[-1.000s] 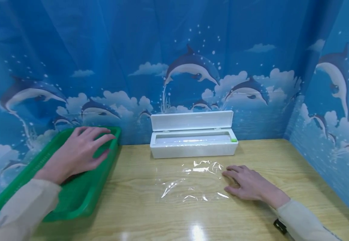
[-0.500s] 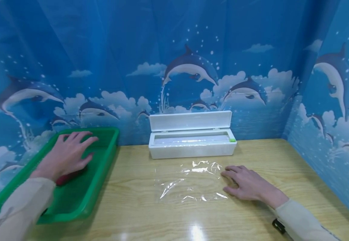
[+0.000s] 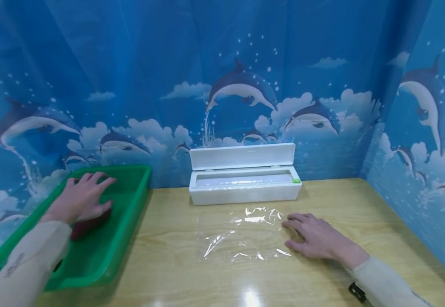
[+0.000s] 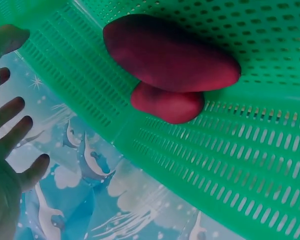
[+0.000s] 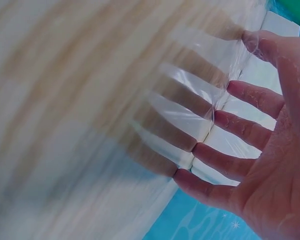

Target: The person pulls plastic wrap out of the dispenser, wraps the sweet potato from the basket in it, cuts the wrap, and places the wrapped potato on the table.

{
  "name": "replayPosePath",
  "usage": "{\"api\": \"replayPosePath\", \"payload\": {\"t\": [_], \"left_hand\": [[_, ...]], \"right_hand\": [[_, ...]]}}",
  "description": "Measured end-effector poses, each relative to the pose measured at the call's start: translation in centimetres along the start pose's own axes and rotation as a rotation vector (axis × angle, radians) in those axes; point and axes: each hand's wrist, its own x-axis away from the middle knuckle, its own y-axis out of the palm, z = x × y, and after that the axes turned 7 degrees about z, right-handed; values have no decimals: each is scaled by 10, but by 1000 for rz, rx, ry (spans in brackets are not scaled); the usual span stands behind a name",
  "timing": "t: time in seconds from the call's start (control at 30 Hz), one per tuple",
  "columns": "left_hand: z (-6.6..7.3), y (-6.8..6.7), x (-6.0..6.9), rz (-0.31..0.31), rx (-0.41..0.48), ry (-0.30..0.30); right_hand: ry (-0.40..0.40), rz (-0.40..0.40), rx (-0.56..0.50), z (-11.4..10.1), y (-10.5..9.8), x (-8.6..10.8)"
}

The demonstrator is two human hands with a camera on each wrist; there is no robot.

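Spread fingers mark my left hand (image 3: 79, 200), which is over the green basket (image 3: 130, 230) and holds nothing. Beneath it lies a dark red object (image 3: 91, 225); the left wrist view shows two, a long one (image 4: 170, 55) and a smaller one (image 4: 167, 104) against it, inside the basket (image 4: 80, 65). My right hand (image 3: 318, 236) rests with its fingertips at the right edge of a clear plastic film (image 3: 245, 234) lying on the table. In the right wrist view the fingers of that hand (image 5: 255, 130) are apart and touch the film's edge (image 5: 190, 95).
A white box (image 3: 245, 194) with its lid (image 3: 243, 156) raised stands behind the film, a roll (image 3: 245, 179) inside it. The wooden table (image 3: 191, 277) meets a blue dolphin-print curtain (image 3: 168, 51) at the back and right. The basket takes up the left side.
My left hand has moved left and slightly down over the basket, uncovering more of the dark red object. My right hand has stayed at the film's edge.
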Motion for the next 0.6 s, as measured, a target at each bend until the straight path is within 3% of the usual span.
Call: {"api": "replayPosePath", "payload": {"t": [0.23,0.6], "left_hand": [[-10,5,1,-204,63,-104],[-16,15,13,-354,92,-113]], "right_hand": [[-12,12,5,-1,0,0],[-7,7,4,-1,0,1]]}}
